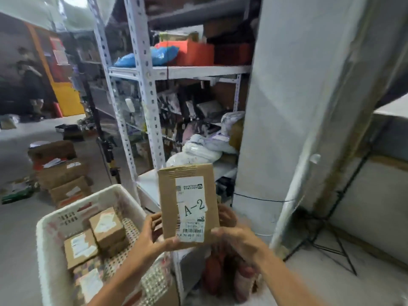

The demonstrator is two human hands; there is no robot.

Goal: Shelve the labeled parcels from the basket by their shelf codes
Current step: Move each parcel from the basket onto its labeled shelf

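Observation:
A flat brown cardboard parcel (170,195) with a white label reading "A-2" stands upright in front of me. My left hand (152,237) grips its lower left edge, and my right hand (231,233) grips its lower right edge and corner. Below and to the left sits the white plastic basket (47,250), which holds several small brown labeled parcels (107,228). Behind the held parcel rises the white metal shelf unit (152,100), its middle shelves packed with bags and packets.
A broad white column (287,107) stands just right of the shelf. Cardboard boxes (64,173) are stacked on the floor at left. A black tripod stand (331,250) and cables sit at right. Another person (33,85) stands far left in the background.

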